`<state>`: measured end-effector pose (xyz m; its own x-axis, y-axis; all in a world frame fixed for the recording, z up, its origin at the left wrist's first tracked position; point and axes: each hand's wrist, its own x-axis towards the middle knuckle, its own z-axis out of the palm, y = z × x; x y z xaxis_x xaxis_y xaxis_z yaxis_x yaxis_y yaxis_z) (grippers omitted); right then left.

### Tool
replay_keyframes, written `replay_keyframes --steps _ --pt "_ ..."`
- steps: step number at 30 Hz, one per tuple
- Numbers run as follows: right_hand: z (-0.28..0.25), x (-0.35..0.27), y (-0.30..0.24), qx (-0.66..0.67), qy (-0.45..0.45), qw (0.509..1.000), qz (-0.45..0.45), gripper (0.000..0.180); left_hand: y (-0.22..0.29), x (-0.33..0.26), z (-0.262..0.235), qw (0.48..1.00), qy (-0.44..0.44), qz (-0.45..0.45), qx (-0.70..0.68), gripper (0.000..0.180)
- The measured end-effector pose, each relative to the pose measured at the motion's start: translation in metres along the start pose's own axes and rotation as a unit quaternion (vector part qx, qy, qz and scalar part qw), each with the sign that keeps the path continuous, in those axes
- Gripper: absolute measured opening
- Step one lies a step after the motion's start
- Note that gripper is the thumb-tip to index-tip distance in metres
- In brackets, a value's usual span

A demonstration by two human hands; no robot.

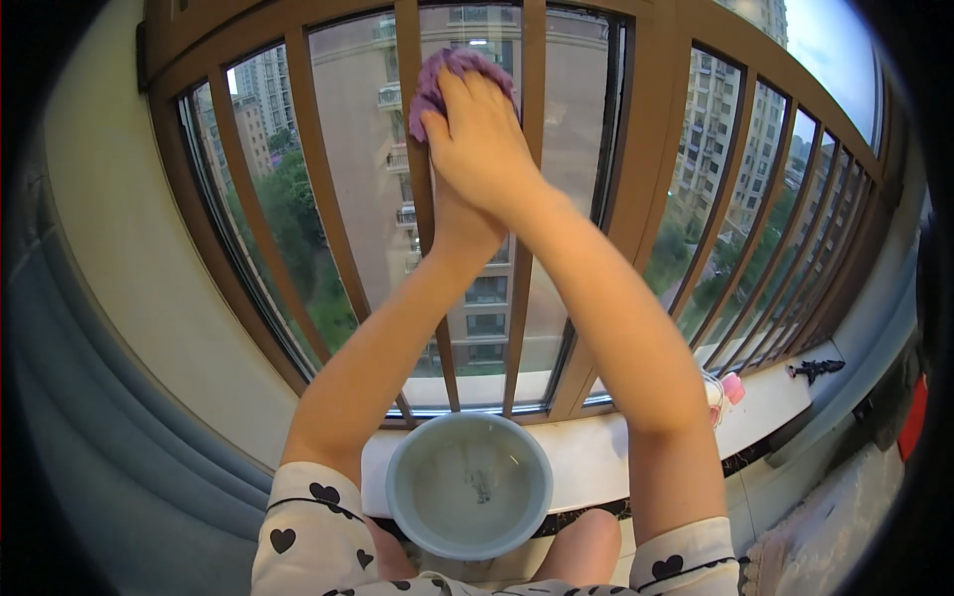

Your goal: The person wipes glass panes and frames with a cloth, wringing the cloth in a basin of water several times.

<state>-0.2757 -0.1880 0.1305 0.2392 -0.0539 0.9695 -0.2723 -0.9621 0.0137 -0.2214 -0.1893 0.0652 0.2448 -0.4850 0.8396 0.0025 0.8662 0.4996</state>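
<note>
Across the upper frame stands a brown barred window; at bottom centre sits a pale-blue basin. Upper centre, the right hand grips a bunched purple cloth at one bar (the left hand, mostly hidden, shows no readable grip). Work appears under way; how much is done or left, I cannot tell.
</note>
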Motion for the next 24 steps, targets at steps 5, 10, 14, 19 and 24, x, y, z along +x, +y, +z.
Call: replay_keyframes --steps 5,10,14,19,24 --pt "-0.01 0.053 0.009 -0.009 -0.003 0.998 -0.059 0.046 0.006 0.06 0.007 0.953 -0.052 -0.017 -0.296 0.034" --pt "0.002 0.055 0.006 -0.017 0.07 0.996 0.049 0.049 0.031 0.079 0.0 0.994 -0.042 0.092 0.035 0.03" --pt "0.01 0.063 0.019 -0.095 0.095 0.991 0.02 0.044 0.048 0.089 -0.003 0.822 -0.021 0.276 0.497 0.028" --pt "0.0 0.036 0.003 -0.128 0.032 0.991 -0.017 0.044 0.076 0.058 -0.01 0.82 -0.066 0.242 0.515 0.024" --pt "-0.012 -0.03 -0.021 0.123 0.055 0.979 0.154 0.046 0.066 0.018 -0.031 0.795 -0.111 0.299 0.517 0.028"
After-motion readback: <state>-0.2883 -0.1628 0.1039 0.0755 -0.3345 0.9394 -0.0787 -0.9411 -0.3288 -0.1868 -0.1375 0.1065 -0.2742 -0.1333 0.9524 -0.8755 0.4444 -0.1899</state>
